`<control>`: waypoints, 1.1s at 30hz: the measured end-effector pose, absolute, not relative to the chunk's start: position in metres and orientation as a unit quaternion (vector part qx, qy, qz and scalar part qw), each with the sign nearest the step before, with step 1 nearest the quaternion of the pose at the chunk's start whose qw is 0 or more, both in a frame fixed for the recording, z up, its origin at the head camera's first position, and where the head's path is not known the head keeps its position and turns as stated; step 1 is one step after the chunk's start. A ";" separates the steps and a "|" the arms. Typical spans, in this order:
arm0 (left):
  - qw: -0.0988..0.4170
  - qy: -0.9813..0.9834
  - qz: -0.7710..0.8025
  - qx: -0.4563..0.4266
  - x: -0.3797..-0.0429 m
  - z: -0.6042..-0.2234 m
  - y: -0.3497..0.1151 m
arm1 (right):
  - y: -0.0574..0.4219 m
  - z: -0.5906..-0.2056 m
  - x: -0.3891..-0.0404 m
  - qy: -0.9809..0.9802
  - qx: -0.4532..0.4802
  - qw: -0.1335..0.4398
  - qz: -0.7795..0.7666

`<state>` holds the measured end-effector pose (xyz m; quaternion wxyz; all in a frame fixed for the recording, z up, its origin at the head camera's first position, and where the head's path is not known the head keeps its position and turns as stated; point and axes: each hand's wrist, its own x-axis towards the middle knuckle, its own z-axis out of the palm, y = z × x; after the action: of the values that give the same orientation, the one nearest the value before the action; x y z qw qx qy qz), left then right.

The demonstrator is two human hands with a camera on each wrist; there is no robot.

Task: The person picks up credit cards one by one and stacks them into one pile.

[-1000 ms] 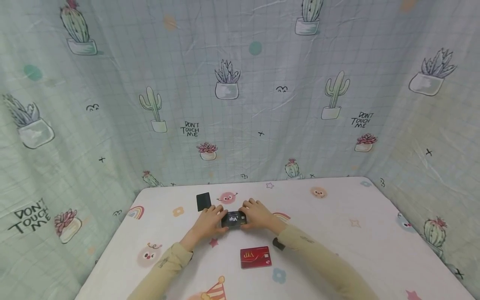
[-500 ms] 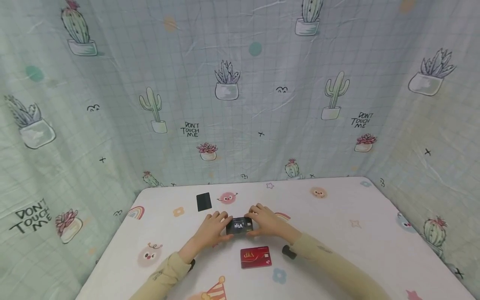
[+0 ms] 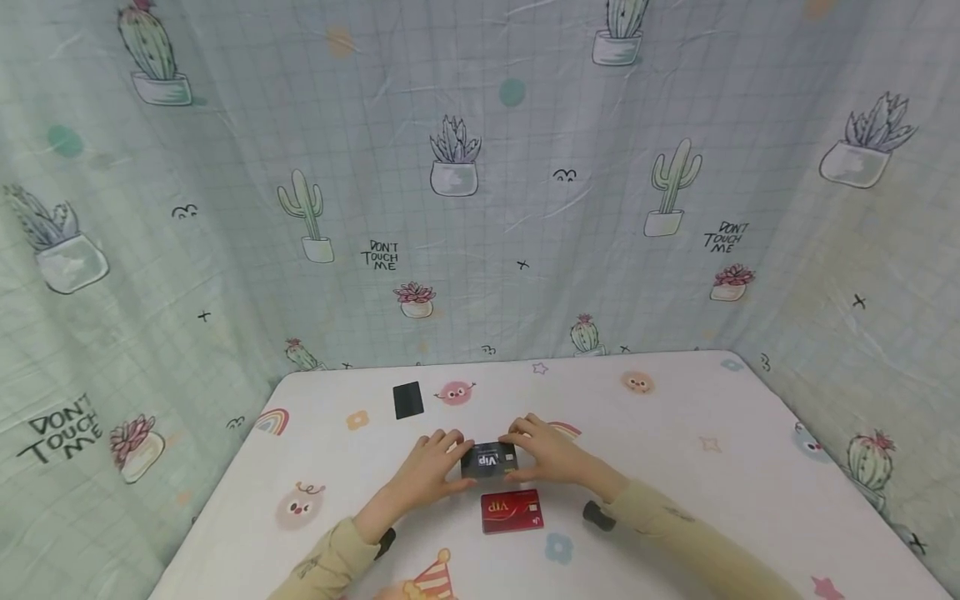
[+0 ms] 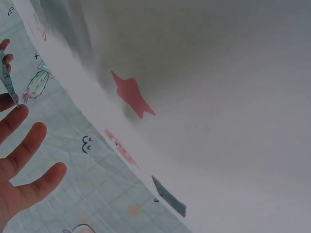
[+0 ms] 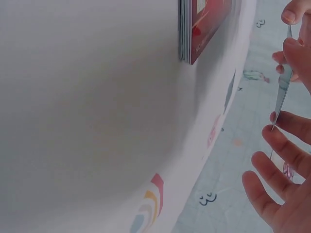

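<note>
Both hands hold a black card (image 3: pixel 489 461) printed "Vip" above the table, one at each short end. My left hand (image 3: pixel 427 472) pinches its left end between thumb and finger. The right hand (image 3: pixel 551 455) grips the right end the same way. Seen from the right wrist, the card (image 5: pixel 285 82) is nearly edge-on and thin, with fingertips at its ends. Just nearer to me than the hands lies a red VIP card (image 3: pixel 512 512). It tops a neat stack of several cards, whose layered edge (image 5: pixel 185 34) shows in the right wrist view.
A dark flat card (image 3: pixel 408 400) lies near the back left of the white patterned table (image 3: pixel 675 467). A cactus-print curtain (image 3: pixel 495 217) stands behind and along both sides. Black wrist cameras (image 3: pixel 598 515) sit under the forearms.
Both hands have moved toward me and a little right with the black card, away from the dark card at the back and closer to the red card. The red card has stayed put.
</note>
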<state>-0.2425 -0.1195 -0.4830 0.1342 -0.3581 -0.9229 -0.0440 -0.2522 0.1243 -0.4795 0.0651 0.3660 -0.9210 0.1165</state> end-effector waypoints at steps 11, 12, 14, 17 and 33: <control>0.151 -0.905 -0.056 -0.394 -0.236 -0.479 -0.119 | 0.133 -0.475 -0.237 -0.913 0.373 0.079 0.144; 0.150 -0.905 -0.055 -0.395 -0.235 -0.478 -0.118 | 0.134 -0.474 -0.236 -0.913 0.373 0.077 0.144; 0.148 -0.905 -0.052 -0.395 -0.233 -0.477 -0.117 | 0.136 -0.475 -0.234 -0.915 0.370 0.076 0.140; 0.146 -0.905 -0.049 -0.396 -0.230 -0.476 -0.116 | 0.138 -0.476 -0.232 -0.916 0.368 0.076 0.138; 0.122 -0.907 -0.031 -0.402 -0.217 -0.474 -0.112 | 0.151 -0.478 -0.221 -0.904 0.394 0.116 0.118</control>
<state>-0.2173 -0.1116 -0.4742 0.1223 -0.4023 -0.9068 -0.0306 -0.2208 0.1508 -0.4779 0.1164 0.3940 -0.9041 0.1177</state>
